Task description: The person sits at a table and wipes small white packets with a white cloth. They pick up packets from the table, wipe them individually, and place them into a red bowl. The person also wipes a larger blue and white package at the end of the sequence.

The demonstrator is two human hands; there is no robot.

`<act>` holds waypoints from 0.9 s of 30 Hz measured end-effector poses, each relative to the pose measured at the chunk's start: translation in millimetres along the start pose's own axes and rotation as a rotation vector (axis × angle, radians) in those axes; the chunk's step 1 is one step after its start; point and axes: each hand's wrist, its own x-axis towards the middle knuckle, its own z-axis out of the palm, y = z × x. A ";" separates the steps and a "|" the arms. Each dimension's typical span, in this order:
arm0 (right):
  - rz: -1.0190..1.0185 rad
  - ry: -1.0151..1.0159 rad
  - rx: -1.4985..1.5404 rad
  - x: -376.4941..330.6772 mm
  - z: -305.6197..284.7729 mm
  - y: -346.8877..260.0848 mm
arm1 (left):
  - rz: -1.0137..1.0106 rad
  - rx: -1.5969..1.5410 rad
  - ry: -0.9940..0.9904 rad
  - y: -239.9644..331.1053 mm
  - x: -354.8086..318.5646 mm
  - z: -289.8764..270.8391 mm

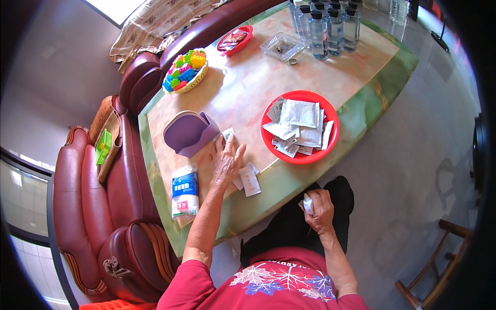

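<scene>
My left hand [226,161] reaches over the table with its fingers spread, the fingertips resting on a small white packet [229,135]. Just left of those fingers stands a purple open-topped holder [190,135]. More flat white packets [250,182] lie to the right of my left wrist, overlapping. On the wrist's other side is a blue-and-white plastic package [185,194]. Over my lap, off the table's near edge, my right hand [320,211] is closed around a crumpled white wad [308,204]; its kind is unclear. A red round tray [333,139] holds a pile of white sachets [300,114].
Farther back are a basket of colourful toy blocks [186,72], a small red dish [247,42], a clear plastic tray [268,47] and several black-capped bottles [335,33]. A dark red leather sofa [129,170] borders the table's left. A wooden stool [439,266] stands at lower right.
</scene>
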 end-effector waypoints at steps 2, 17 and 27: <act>-0.003 -0.008 -0.005 0.0 -0.2 0.5 | 0.018 0.015 -0.074 3.1 -2.1 -15.9; -0.008 -0.010 0.019 -3.9 0.7 -1.8 | -0.096 -0.250 0.333 -44.7 -109.6 -33.4; 0.002 -0.021 0.007 -7.2 -0.6 -4.4 | -0.251 -0.233 0.087 -38.2 -97.3 -43.4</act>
